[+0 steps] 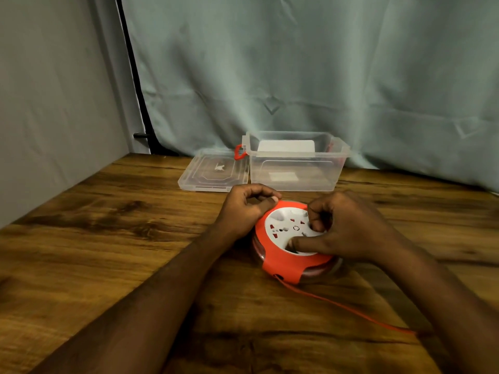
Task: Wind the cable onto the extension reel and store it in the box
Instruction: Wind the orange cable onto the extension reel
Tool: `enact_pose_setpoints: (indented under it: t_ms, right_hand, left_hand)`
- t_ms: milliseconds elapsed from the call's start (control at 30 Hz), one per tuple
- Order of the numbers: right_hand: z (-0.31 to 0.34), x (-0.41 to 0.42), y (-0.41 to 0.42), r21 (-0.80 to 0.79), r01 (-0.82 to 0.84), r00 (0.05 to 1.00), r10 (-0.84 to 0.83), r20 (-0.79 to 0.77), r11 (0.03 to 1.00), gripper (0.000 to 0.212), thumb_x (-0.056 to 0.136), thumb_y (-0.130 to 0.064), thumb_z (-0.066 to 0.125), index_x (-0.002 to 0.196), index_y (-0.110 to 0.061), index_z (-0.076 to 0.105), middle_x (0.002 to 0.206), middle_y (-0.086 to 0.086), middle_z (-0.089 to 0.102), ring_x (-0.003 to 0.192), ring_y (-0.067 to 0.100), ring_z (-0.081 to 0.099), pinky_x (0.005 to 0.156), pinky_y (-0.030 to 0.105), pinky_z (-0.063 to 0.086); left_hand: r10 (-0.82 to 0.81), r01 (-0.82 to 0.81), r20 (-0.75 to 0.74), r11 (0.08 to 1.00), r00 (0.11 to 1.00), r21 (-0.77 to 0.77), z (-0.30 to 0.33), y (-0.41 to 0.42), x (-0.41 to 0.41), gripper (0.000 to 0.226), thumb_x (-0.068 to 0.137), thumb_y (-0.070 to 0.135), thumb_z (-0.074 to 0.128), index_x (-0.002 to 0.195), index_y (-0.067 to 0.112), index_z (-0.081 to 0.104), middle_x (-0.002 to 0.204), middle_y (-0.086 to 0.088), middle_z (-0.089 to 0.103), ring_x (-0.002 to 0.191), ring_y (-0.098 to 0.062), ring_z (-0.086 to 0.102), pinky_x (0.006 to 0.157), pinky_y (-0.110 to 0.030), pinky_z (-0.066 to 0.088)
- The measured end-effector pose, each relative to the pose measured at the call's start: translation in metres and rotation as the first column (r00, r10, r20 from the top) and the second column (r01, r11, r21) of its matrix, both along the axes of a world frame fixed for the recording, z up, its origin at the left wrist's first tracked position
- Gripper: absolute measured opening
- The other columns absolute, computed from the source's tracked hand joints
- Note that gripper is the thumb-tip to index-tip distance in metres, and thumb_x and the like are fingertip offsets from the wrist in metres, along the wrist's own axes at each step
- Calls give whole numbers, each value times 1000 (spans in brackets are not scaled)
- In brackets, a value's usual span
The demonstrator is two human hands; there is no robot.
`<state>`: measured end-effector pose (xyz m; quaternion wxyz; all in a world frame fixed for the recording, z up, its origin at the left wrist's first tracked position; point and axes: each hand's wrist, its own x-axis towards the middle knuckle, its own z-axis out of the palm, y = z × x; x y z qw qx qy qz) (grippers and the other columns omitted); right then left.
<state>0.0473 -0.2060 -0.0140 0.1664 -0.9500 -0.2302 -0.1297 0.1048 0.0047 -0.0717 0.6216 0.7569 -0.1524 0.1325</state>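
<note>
I count on the worktop (113,238): one extension reel (286,255), one red cable (351,310), one clear box (294,168), one lid (213,171), two hands — left hand (247,209), right hand (348,225).

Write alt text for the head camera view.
Two hands work a round orange-and-white extension reel on a wooden table: the left hand grips its rim, the right hand its white face. An orange cable trails right; behind stands an open clear plastic box.
</note>
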Motion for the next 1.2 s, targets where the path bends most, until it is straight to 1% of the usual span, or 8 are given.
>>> enact_pose_setpoints:
  t_ms: [200,367,467,567,667,800,967,1200]
  right_hand:
    - [-7,0,9,-11,19,997,-19,79,1000,68,58,-81,70,44,-19,45,42,-4,43,45,10,45,50,26,30]
    - [-16,2,20,12,77,991,-78,111,997,64,68,-81,57,40,-26,43,51,-12,49,61,7,60,64,31,52]
    - [-20,4,22,38,67,989,-71,130,997,60,69,-80,50,44,-26,46,51,-15,47,58,5,54,62,28,48]
    - [-19,4,20,37,24,988,-30,154,999,45,73,-71,57,58,-29,55,56,-17,48,59,2,49,57,22,37]
    - [-10,2,10,76,-68,993,61,98,995,16,78,-44,75,90,-37,67,69,-18,64,63,-5,57,58,13,36]
    - [1,3,-6,105,-178,982,183,-45,978,41,78,-17,77,113,-35,66,87,-25,63,76,-21,55,60,5,42]
    - [4,12,-17,18,-181,966,181,-183,983,69,77,-27,83,136,-44,53,119,-26,65,75,-14,58,57,11,42]
    - [3,10,-18,140,-161,955,190,-227,977,63,64,-37,88,114,-50,52,111,-24,67,90,7,65,74,43,61]
  left_hand:
    - [-25,26,15,1000,1000,-11,-1,0,0,14,91,7,68,102,3,76,99,-9,76,93,-26,73,80,-36,62]
    - [-29,29,1,999,1000,-24,1,-1,-1,13,92,6,67,102,3,76,96,-7,76,91,-24,74,79,-34,62]
    - [-37,36,-14,999,999,-28,1,0,-1,13,92,7,67,101,5,76,97,-7,77,92,-23,74,79,-34,62]
    - [-51,50,-36,998,998,-33,2,1,-1,14,91,7,68,102,5,76,97,-9,77,92,-24,74,79,-34,62]
    - [-61,59,-59,998,996,-36,2,2,1,14,91,8,69,102,6,76,97,-10,77,93,-27,74,81,-38,62]
    - [-65,62,-81,998,995,-32,3,3,1,12,90,9,69,100,9,77,95,-9,77,91,-27,74,81,-38,61]
    - [-61,59,-80,998,995,-26,5,1,-4,12,91,10,69,101,9,76,96,-8,76,91,-27,74,79,-38,62]
    - [-9,8,-43,1000,999,-24,4,0,-4,11,90,9,70,97,12,78,95,-11,75,93,-30,72,81,-40,62]
